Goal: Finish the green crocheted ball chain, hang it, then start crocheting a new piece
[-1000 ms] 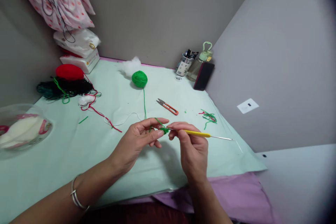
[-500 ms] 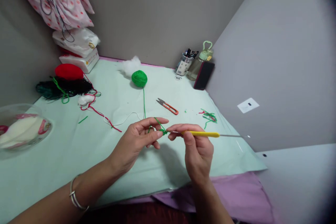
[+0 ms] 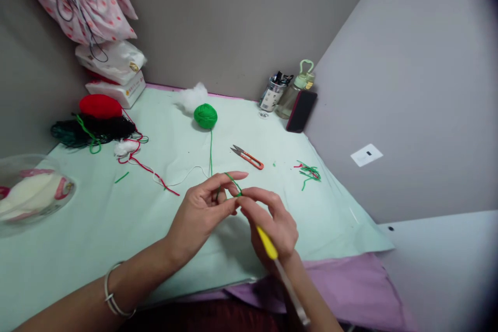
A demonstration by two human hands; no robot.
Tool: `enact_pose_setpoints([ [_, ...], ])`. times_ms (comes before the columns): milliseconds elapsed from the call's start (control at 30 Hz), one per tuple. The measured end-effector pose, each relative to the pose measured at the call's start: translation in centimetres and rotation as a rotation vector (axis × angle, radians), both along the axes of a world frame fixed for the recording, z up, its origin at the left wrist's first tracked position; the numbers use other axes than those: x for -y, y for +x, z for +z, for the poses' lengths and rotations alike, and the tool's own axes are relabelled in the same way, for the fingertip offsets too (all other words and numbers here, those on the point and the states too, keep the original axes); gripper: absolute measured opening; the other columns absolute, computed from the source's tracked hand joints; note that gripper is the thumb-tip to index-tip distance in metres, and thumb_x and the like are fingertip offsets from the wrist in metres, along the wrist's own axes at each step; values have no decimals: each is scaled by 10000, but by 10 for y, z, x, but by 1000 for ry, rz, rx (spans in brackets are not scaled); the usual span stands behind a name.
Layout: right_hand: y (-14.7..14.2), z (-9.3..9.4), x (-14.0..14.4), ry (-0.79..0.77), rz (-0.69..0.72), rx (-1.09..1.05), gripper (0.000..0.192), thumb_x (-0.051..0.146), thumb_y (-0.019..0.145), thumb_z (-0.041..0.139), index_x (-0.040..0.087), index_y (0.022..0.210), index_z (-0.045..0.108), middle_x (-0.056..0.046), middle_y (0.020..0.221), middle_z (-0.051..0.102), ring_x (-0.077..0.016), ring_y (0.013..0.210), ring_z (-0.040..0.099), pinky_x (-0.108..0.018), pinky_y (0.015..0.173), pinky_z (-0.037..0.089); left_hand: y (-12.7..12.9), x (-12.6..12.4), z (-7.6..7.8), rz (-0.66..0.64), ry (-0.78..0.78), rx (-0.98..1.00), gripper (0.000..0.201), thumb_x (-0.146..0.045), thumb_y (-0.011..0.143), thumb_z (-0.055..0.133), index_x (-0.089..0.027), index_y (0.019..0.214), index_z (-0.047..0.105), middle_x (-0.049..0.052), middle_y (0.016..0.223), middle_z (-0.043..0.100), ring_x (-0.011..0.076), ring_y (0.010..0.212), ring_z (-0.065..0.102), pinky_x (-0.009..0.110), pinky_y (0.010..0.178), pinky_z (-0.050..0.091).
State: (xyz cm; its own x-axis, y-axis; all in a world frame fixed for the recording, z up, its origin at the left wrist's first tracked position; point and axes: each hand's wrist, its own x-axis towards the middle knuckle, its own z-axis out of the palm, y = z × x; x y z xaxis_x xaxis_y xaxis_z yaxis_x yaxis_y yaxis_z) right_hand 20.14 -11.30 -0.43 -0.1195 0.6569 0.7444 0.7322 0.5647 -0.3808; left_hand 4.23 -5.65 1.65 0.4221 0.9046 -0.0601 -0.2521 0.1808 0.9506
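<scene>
My left hand pinches a small piece of green crochet work between thumb and finger. A strand of green yarn passes over its raised index finger and leads back to a green yarn ball. In my right hand is a crochet hook with a yellow handle; its rear metal shaft points down toward me. The hook's front tip is hidden by the fingers. My right fingertips meet the left ones at the green piece.
Orange-handled thread snips lie beyond my hands, yarn scraps to the right. White stuffing sits behind the ball. Red yarn and dark yarn lie left, near a clear bowl. A phone leans against a bottle.
My right hand has moved left to the left fingertips. The crochet hook has swung from pointing level rightward to slanting down toward me. The left hand has barely moved.
</scene>
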Motion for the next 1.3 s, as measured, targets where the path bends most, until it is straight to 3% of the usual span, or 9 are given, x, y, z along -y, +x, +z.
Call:
enact_pose_setpoints([
  [100, -3, -5, 2, 75, -67, 66, 509, 39, 925, 617, 334, 1338, 653, -68, 1201, 711, -221, 1040, 721, -348, 838, 628, 1, -1, 0, -141, -242, 156, 447, -309, 818, 809, -265, 1256, 733, -42, 769, 572, 47, 537, 374, 213, 610, 461],
  [200, -4, 0, 3, 47, -33, -150, 434, 45, 939, 601, 312, 1268, 692, -70, 1146, 721, -215, 1003, 714, -366, 808, 623, -2, -6, 1, -230, -379, 209, 423, -295, 816, 818, -230, 1228, 746, -67, 723, 534, 15, 476, 222, 212, 611, 490],
  [333, -3, 10, 1, -101, 30, -576, 254, 114, 986, 549, 257, 1067, 743, -48, 913, 721, -174, 758, 680, -349, 671, 586, -4, -10, 2, -157, -336, 190, 366, -276, 796, 836, -236, 1155, 776, -61, 788, 557, 2, 468, 226, 204, 608, 513],
  [500, -3, 11, -2, -207, 109, -901, 188, 207, 1000, 568, 224, 967, 753, -42, 895, 689, -136, 665, 652, -305, 605, 555, -2, -7, 2, -132, -242, 178, 313, -294, 806, 824, -275, 1117, 790, -50, 864, 563, -1, 489, 284, 223, 632, 543],
  [700, -8, 8, -9, -277, 153, -802, 191, 187, 990, 585, 243, 1016, 766, -45, 953, 748, -148, 735, 674, -300, 644, 583, -1, -3, -4, -168, -153, 108, 420, -290, 822, 813, -311, 1235, 741, -12, 854, 617, 135, 817, 604, 275, 804, 513],
  [967, -9, 3, 1, 9, -43, -160, 365, 79, 948, 609, 306, 1202, 741, -80, 1133, 733, -223, 1001, 713, -373, 814, 617, 1, -7, -3, -182, -309, 168, 417, -341, 795, 843, -235, 1190, 761, -12, 821, 633, 74, 628, 457, 235, 695, 470],
  [1100, -1, 7, -2, -125, 3, -558, 248, 121, 979, 574, 262, 1068, 757, -40, 898, 716, -170, 771, 688, -327, 694, 591, -2, -11, -1, -171, -365, 178, 344, -309, 794, 843, -215, 1122, 795, -51, 764, 543, 29, 532, 289, 233, 691, 489],
  [1200, 1, 8, -6, -253, 120, -851, 190, 197, 998, 572, 240, 987, 756, -27, 872, 681, -134, 673, 647, -294, 619, 560, -2, -10, -1, -149, -294, 160, 314, -302, 797, 836, -251, 1104, 797, -48, 783, 549, 45, 586, 426, 239, 713, 496],
  [1300, -2, 6, -9, -312, 178, -867, 159, 222, 980, 611, 235, 988, 768, -41, 925, 704, -141, 711, 651, -294, 635, 564, 0, -7, -2, -149, -200, 113, 339, -292, 803, 831, -291, 1138, 780, -30, 820, 617, 107, 742, 594, 244, 724, 478],
])
